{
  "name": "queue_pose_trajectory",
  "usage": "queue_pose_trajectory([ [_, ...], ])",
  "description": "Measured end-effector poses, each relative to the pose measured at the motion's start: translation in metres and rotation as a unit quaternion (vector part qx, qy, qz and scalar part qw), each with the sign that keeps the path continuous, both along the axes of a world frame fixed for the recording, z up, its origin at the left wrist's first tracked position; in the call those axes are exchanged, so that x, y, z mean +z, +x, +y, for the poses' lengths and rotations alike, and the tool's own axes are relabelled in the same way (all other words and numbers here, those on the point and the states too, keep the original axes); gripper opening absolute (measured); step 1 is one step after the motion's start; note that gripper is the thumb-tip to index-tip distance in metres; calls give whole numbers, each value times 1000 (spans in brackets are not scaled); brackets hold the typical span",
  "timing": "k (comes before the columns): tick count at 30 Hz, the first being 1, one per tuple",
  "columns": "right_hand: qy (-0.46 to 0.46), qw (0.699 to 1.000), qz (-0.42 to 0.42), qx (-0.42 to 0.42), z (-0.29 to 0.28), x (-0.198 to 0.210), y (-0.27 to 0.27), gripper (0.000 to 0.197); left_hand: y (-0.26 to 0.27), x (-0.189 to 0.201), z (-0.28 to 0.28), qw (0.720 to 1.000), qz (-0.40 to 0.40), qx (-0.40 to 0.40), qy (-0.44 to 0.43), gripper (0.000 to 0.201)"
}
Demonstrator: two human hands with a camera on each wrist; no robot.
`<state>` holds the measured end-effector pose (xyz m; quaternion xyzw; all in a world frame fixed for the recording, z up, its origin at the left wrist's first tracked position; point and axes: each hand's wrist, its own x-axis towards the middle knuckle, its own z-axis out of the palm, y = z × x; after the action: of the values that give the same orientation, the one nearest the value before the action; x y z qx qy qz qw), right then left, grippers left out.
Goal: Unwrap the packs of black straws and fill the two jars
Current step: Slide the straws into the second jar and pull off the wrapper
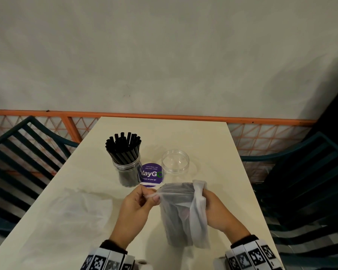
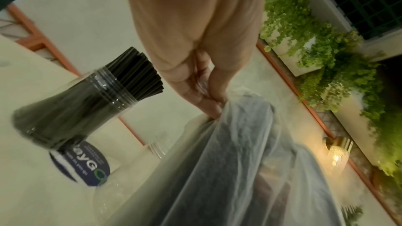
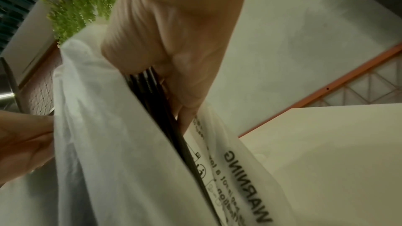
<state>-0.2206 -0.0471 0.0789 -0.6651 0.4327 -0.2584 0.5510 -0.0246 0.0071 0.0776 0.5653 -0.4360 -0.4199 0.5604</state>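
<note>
On the cream tabletop (image 1: 183, 133), one clear plastic jar (image 1: 127, 173) is full of black straws, the other clear jar (image 1: 175, 162) empty, while the left hand (image 1: 138, 203) and right hand (image 1: 216, 209) pinch open the frosted plastic straw pack (image 1: 176, 215) held just above it.

A pale cream rectangular table (image 1: 183, 133) carries a clear plastic jar packed with black straws (image 1: 127, 162) far left, an empty clear plastic jar (image 1: 175, 162) right of it, a round purple sticker (image 1: 151, 175) between them, and crumpled translucent plastic wrap (image 1: 82, 207) near left.
</note>
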Motion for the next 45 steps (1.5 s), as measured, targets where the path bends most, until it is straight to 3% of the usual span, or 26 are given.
queue_pose_trajectory([
  [1,13,1000,-8,-8,1,1,0,29,0,-1,0,1000,11,-6,7,12],
  [3,17,1000,15,-19,0,-2,-2,11,1,-1,1,1000,24,-12,15,11],
  [5,20,999,26,-29,-4,-8,-4,32,3,-2,0,1000,21,-3,9,13],
  [8,52,997,15,-59,-5,-11,-6,37,6,-5,-3,999,0,35,3,17],
  [11,34,998,-7,-45,-6,-14,-9,7,4,-9,-5,998,-16,54,-6,13],
  [14,20,999,-15,-29,-6,-15,-7,23,-6,-12,-3,999,-36,39,-2,12],
  [19,-10,1000,16,-12,-6,-17,-1,32,-12,-8,1,995,17,-93,24,22],
  [23,2,999,-32,-42,-6,-19,-1,32,-4,-8,-5,999,-15,-46,-1,14],
  [29,22,996,-56,-64,-5,-23,-8,25,-5,-22,-7,999,-40,8,-23,23],
  [31,25,996,-59,-65,-4,-24,-10,27,-8,-20,-4,999,-20,-16,-21,23],
  [34,13,997,-65,-50,-1,-23,-7,32,-4,-17,-2,997,-11,-73,-6,48],
  [38,-27,997,-39,-52,-1,-30,-6,38,3,-17,2,992,-13,-121,-13,49],
  [42,-1,998,-17,-63,-1,-40,-7,41,3,-21,-4,997,-53,-43,-26,19],
  [45,11,998,-37,-52,1,-42,-8,78,2,-28,-7,997,-66,-23,-10,4],
])
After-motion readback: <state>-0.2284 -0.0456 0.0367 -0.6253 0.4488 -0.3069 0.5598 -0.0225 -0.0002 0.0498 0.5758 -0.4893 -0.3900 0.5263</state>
